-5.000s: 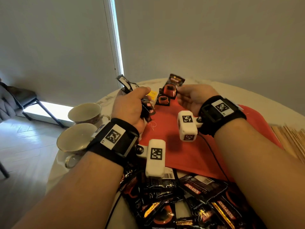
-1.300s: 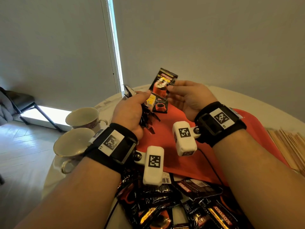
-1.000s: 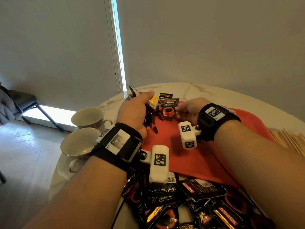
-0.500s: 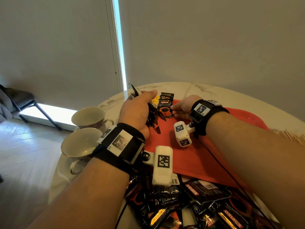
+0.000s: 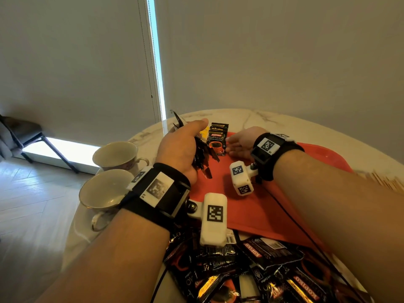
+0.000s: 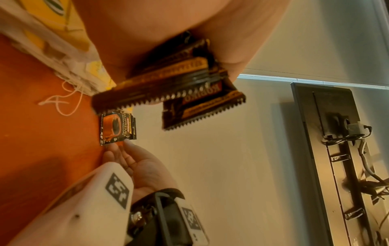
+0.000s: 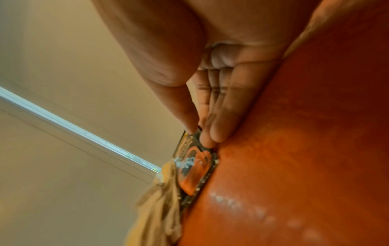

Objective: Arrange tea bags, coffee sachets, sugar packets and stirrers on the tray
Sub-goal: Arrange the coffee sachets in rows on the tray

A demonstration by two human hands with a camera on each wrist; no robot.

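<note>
A: Nearest in the head view?

B: A heap of loose black Kopiko coffee sachets (image 5: 251,265) on the marble table (image 5: 258,117), at the near edge of the red tray (image 5: 260,206). Left of the arms stand two empty teacups (image 5: 102,191).

A: And the left hand (image 5: 181,147)?

B: Above the tray's left side, fingers curled round a bunch of sachets (image 5: 202,156). The head view shows only dark edges poking out under the palm. The left wrist view shows the bunch (image 6: 168,83) properly: several sachets fanned out, zigzag ends toward the camera, clamped between thumb and fingers.

A: The right hand (image 5: 239,144)?

B: Farther in, low on the tray, fingers nearly straight. From above they seem merely beside the short row of overlapping Kopiko Supremo sachets (image 5: 216,138) at the tray's far left. The right wrist view shows the fingertips (image 7: 207,143) and thumb tip touching the near edge of the front sachet (image 7: 195,166), which lies flat on the tray; nothing is gripped.

A: Anything else on the tray?

B: Tea bags. The head view gives just a yellow sliver (image 5: 204,133) behind the left thumb; the left wrist view shows yellow-tagged bags (image 6: 69,50) with loose white string, just beside the row.

A: Stirrers?

B: A blurred bundle of wooden sticks (image 5: 389,180) on the table, right of the tray.
</note>
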